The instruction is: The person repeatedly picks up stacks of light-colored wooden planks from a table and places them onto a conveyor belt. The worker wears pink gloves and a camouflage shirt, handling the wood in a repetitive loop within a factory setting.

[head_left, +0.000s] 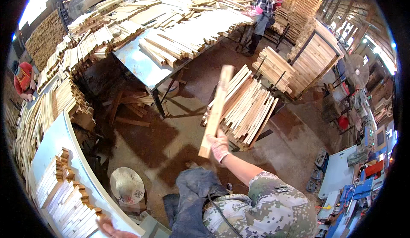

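In my right hand [218,147], which wears a pale glove, I grip a long wooden board [218,103] near its lower end. The board slants upward, away from me, overlapping the left side of a stack of wooden strips [250,110] on a stand. Whether it touches that stack I cannot tell. Low on the left, my left hand [107,227] is by the ends of wooden strips [70,201] laid in a row on a pale blue table [81,150]. Its fingers look stretched out, somewhat blurred, with nothing seen in them.
Another blue-topped table [139,67] ahead bears many strips. A round stool [127,186] stands beside the near table. Offcuts [132,105] lie on the floor. One person [262,11] stands at the far table, another [24,80] at left. Blue machinery [363,191] lines the right.
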`<move>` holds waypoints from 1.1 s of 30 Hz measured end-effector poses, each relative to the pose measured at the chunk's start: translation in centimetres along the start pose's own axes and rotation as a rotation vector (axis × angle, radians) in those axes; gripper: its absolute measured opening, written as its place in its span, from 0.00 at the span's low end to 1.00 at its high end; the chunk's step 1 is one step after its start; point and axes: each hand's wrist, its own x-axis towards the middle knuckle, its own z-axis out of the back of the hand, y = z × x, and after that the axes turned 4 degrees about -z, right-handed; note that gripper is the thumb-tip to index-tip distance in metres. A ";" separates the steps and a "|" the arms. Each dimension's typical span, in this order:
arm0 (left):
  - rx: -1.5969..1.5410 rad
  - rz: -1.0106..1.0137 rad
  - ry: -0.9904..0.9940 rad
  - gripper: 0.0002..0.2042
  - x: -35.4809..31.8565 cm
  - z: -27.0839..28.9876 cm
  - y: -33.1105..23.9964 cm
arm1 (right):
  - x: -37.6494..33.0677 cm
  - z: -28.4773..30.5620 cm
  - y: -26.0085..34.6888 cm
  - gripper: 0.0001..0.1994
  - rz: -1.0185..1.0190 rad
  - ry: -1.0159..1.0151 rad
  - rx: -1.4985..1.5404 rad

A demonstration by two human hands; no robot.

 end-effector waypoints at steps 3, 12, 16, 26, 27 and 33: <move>0.109 0.385 0.145 0.27 -2.9 -10.6 -2.1 | 7.0 7.3 -2.5 0.28 -0.149 -0.259 -0.309; 0.067 1.124 0.313 0.22 -14.3 -17.6 11.5 | 27.0 15.9 -5.6 0.22 -0.252 -0.556 -0.608; -0.014 1.243 0.153 0.22 -18.7 -16.3 14.3 | 28.4 13.6 -1.6 0.26 -0.291 -0.361 -0.708; 0.842 1.221 0.616 0.17 -33.6 -13.2 14.9 | 33.1 12.0 -5.2 0.34 -0.141 -0.047 -0.645; 1.017 1.145 0.719 0.17 -34.4 -14.4 14.8 | 34.1 13.8 -6.6 0.31 -0.034 -0.120 -0.666; 0.880 0.802 1.027 0.13 -35.0 -16.6 13.9 | 36.7 10.2 -7.5 0.18 0.009 -0.337 -0.655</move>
